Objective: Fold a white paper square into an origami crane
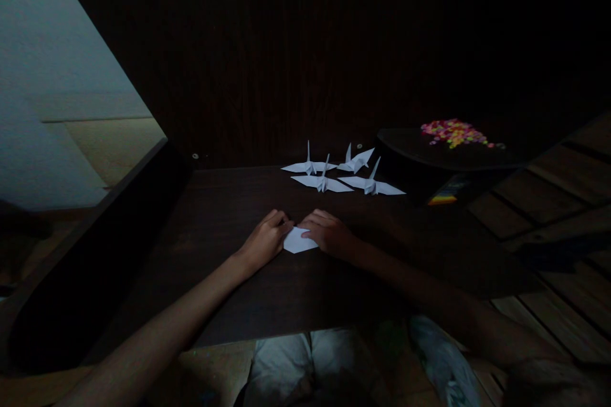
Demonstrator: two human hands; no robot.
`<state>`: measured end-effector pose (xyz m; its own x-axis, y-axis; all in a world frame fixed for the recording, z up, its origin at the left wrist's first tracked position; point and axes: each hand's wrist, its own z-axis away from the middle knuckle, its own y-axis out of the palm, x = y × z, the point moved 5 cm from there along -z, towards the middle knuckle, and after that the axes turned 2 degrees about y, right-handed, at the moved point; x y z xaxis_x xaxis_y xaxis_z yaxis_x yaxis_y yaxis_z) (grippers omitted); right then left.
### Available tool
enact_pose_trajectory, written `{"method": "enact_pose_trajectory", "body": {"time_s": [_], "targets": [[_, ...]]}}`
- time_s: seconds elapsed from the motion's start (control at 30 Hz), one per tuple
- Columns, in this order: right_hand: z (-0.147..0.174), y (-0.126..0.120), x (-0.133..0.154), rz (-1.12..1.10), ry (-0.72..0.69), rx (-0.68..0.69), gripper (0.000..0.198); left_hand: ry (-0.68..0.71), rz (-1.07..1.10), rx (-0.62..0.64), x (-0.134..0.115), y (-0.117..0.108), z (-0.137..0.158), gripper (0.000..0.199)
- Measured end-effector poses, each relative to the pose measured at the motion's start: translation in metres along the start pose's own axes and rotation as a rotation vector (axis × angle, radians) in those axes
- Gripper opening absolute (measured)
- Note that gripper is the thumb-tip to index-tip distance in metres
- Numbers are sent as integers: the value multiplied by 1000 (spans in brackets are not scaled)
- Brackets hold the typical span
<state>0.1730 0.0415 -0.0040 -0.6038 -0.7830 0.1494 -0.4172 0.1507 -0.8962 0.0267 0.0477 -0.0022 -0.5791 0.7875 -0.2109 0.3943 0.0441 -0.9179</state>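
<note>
A small folded piece of white paper point(296, 241) lies on the dark wooden desk point(229, 305), pointed at its near edge. My left hand point(268, 235) grips its left side with curled fingers. From the right, my right hand point(328, 233) holds the opposite side, thumb laid on top of the paper and fingers bent over the far edge. The far edge of the paper is hidden under my fingers. Beyond my hands stand several white origami cranes point(323, 184) with wings spread.
A raised dark shelf point(405, 149) at the back right bears a pile of small multicoloured pieces point(456, 132). Below it is a rainbow-striped item point(443, 192). A dark side panel point(95, 254) bounds the desk on the left. A pale plastic bag point(442, 356) hangs at the lower right.
</note>
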Motion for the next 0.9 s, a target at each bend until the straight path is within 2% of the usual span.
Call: {"method": "enact_pose_trajectory", "body": {"time_s": [0.13,0.37,0.57,0.73,0.9], "targets": [[5,-2,2,19,-71,4,22,62,-37,53,3,-2,1,27],[15,-6,3,74,-123,-126,23,143,-50,104,0,-6,5,33],[19,-7,5,71,-74,-139,25,194,-111,131,-6,-8,10,38],[20,-8,6,106,-14,-113,25,152,-116,162,-6,-6,11,37],[18,-9,8,146,28,-113,19,119,-49,139,-7,-7,11,35]]}}
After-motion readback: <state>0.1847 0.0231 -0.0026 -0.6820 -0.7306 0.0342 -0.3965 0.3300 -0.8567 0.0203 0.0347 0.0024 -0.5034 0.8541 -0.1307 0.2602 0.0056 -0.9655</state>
